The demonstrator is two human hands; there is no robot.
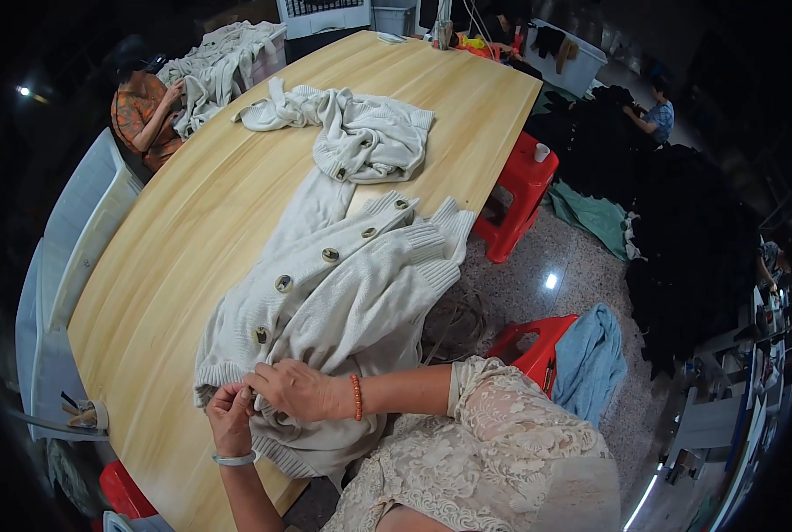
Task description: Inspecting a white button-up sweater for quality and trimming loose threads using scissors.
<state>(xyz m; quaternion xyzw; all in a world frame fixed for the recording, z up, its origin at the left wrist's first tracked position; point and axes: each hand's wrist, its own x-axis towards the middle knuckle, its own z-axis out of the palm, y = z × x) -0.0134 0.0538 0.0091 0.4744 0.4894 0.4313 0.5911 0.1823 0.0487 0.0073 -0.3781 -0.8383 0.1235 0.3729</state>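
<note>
A cream knitted cardigan [325,310] lies over the table's near edge and spills toward my lap, with dark buttons running along its front band. My left hand [230,420], with a pale bangle at the wrist, pinches the band near the ribbed end. Right beside it, my right hand [296,390], with an orange bead bracelet, has its fingers closed on the same spot. The fingertips of both meet there and hide what lies between them. Farther up the table rests another cream knitted garment [374,133], loosely bunched.
The wooden table [165,293] stretches away ahead. Red stools [515,195] stand along its right side, one with a blue cloth [591,359]. White bins [90,230] line the left. A pot of tools [90,415] sits at the left corner. Other people work beside garment piles.
</note>
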